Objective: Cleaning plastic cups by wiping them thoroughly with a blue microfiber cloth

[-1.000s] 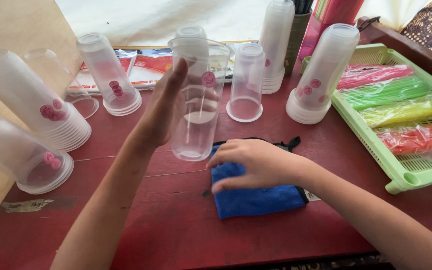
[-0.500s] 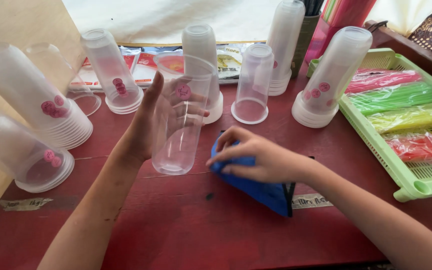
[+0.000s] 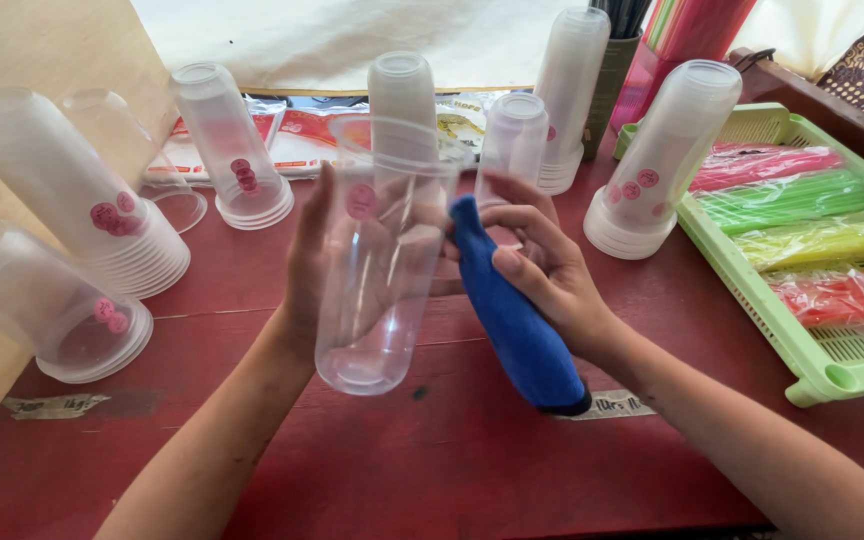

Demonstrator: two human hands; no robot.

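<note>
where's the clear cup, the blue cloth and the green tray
clear cup (image 3: 377, 290): head view, middle of its side wall
blue cloth (image 3: 512, 320): head view, middle of the roll
green tray (image 3: 822, 375): head view, near rim

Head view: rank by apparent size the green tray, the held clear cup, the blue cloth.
1. Green tray, though cut off by the frame.
2. Clear cup in the left hand.
3. Blue cloth in the right hand.
Cup and cloth are nearer the camera.

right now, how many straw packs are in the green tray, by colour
pink straw pack: 1
green straw pack: 1
yellow straw pack: 1
red straw pack: 1
total: 4
</note>
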